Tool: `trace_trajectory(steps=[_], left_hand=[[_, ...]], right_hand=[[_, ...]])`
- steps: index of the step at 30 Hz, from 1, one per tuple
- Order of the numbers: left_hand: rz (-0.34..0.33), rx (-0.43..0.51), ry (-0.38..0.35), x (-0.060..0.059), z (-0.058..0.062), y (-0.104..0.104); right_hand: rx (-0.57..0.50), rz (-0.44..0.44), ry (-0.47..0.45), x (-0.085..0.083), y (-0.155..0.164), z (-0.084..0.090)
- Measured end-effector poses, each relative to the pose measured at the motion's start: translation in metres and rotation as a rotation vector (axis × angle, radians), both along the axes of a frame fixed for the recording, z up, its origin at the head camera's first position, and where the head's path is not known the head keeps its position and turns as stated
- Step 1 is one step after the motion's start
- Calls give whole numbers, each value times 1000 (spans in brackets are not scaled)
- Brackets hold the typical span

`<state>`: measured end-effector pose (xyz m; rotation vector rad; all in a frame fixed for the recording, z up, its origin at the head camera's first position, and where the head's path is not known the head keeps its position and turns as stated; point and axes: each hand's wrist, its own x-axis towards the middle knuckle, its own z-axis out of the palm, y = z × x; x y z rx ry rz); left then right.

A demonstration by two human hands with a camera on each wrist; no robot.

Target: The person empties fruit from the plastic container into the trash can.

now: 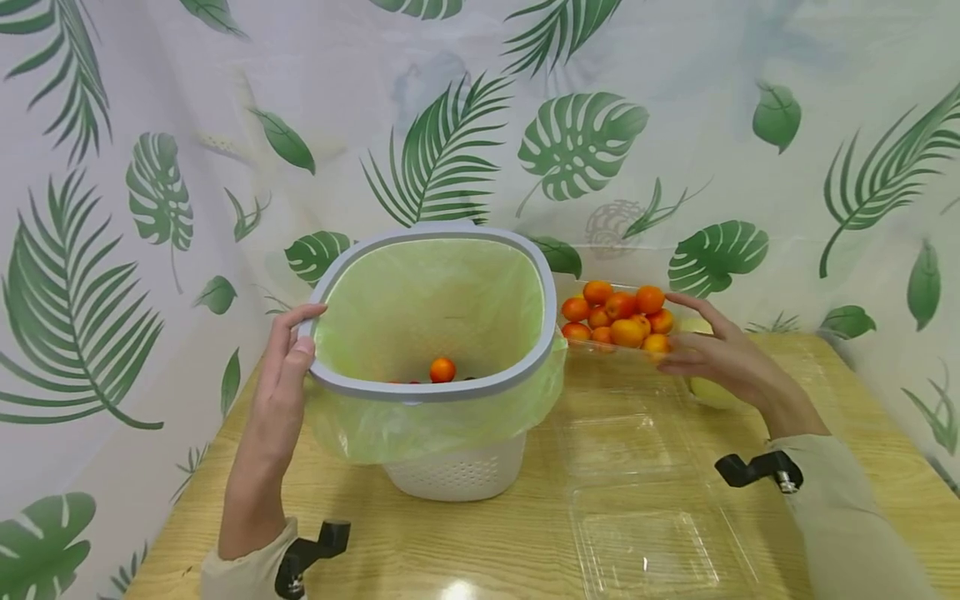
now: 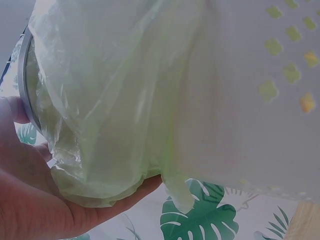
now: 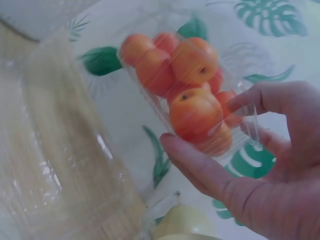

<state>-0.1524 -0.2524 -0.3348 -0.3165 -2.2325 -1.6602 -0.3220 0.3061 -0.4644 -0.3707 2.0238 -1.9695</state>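
Note:
A white waste basket with a grey rim ring is lined with a thin light-green plastic bag, folded out over the edge. One orange fruit shows inside; other pieces are mostly hidden by the rim. My left hand grips the left side of the rim, and its fingers run under the bag in the left wrist view. With thumb and fingers, my right hand holds a clear plastic box by its right end. Small round orange fruits are heaped in it, close beside the basket.
Clear plastic containers lie on the wooden table, right of the basket. Behind my right hand is a pale green pear. A white cloth with green leaves hangs along the back and sides.

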Motion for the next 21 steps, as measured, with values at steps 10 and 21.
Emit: trace_trajectory(steps=[10,21], left_hand=[[2,1,-5,-1,1,2],[3,10,-2,0,2,3]], right_hand=[[-23,-116,-7,79,-30,71],[-230,-132,81,105,-28,82]])
